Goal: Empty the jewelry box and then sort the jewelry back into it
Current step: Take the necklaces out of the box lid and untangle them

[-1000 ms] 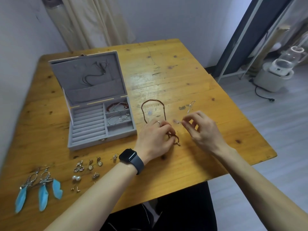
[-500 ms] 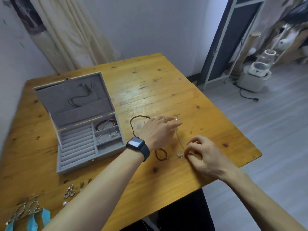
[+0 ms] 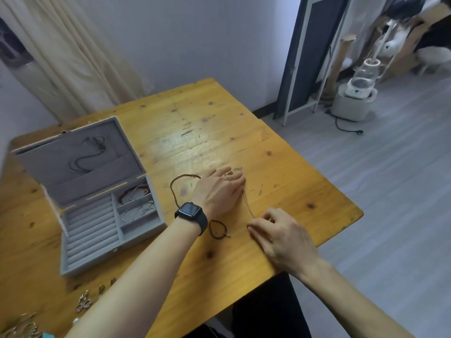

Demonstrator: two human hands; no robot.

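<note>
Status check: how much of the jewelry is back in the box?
Partly done. Bracelets lie in the jewelry box's right compartments, a black cord in its lid. In hand: the left hand presses the far end of a thin chain, the right hand pinches the near end. Still out: the brown beaded necklace and earrings on the table.
</note>
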